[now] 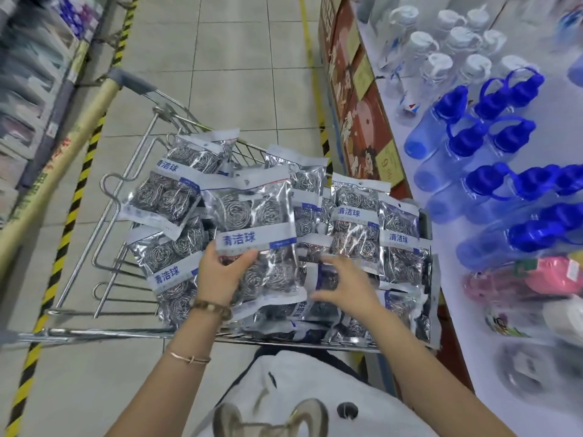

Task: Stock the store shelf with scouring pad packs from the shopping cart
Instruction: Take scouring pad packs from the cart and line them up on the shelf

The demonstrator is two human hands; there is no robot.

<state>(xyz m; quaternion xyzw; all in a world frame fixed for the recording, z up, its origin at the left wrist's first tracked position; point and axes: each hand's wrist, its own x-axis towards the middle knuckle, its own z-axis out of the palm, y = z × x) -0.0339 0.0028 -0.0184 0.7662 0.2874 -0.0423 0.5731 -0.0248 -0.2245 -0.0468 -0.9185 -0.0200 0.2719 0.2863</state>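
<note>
A thin metal bangle (189, 357) and a beaded bracelet (211, 307) circle the left forearm and wrist. The left hand (220, 272) grips one pack (252, 216) by its lower edge, thumb pressed on the front. The pack is lifted and tilted above the pile, a flat crinkled foil pouch with coiled steel-wool balls showing through it and a white band printed in blue.

The right hand (344, 285) hangs over the packs (356, 228) near the cart's near right corner. Its fingers are spread and loosely bent, and it appears to clasp nothing. Blur hides whether the fingertips touch the foil.

The cart (104, 334) is bare steel wire. The packs fill its right side and middle, heaped and overlapping, some standing along the right edge. The left side shows open bars.

Just right of the cart runs the white shelf (451, 310). A blurred pink item (552, 275) sits near its front. Translucent blue bottles (492, 143) with ribbed blue caps lie further along, and clear bottles (441, 45) with white lids stand beyond them.

Striped yellow-and-black tape (72, 209) runs along the pale tiled floor (236, 74) left of the cart.
</note>
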